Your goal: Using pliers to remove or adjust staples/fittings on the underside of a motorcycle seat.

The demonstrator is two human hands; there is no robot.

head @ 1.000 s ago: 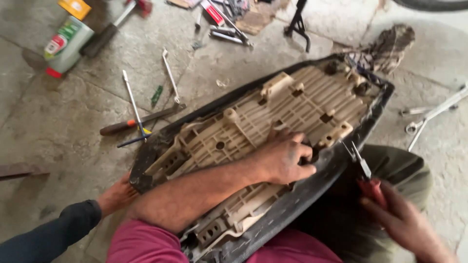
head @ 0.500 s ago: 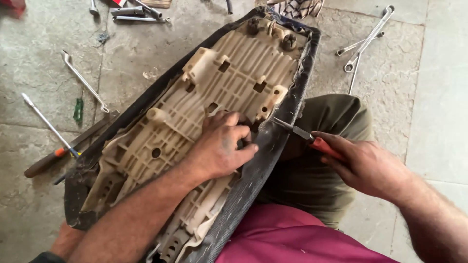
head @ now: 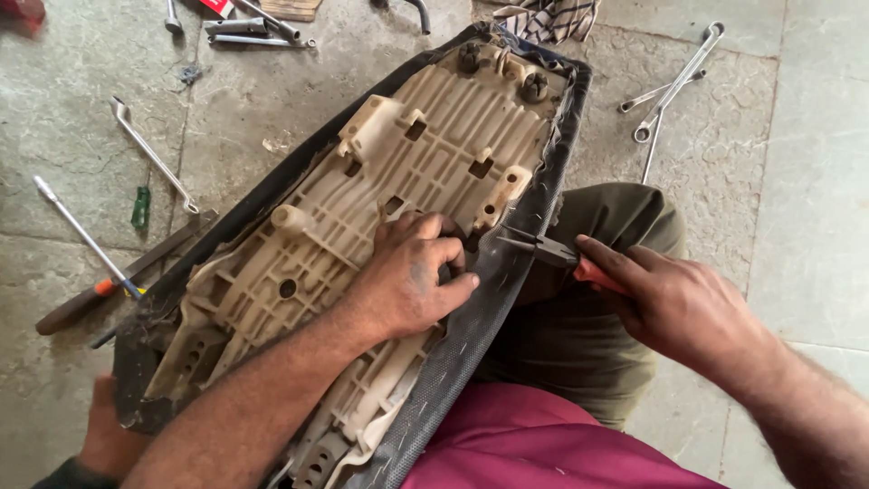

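Seat (head: 362,235), upturned, lies across the person's lap with its beige plastic base facing up and its black cover wrapped round the edge. It runs from the lower left to the upper right of the view, resting partly on the concrete floor (head: 797,226).

Left hand (head: 412,276) lies flat on the seat base near the right edge, fingers curled and pressed down, thumb stretched toward the cover rim. It holds nothing; it bears on the base.

Right hand (head: 679,303) is just right of the seat, closed round the red handles of pliers (head: 543,249). The plier tips touch the cover at the seat's right edge, just beside the left thumb. Whether the tips grip a staple cannot be told.

Another person's hand (head: 104,439) holds the seat's lower left end, fingers wrapped under the edge.

Left of the seat on the floor lie a screwdriver (head: 77,303), a long bent wrench (head: 149,154) and a small green tool (head: 139,206). Right of the seat's upper end lie spanners (head: 674,86). Beyond the upper end lies a striped cloth (head: 548,18). Above the seat's left side lie more metal tools (head: 258,32), partly cut off by the picture edge.
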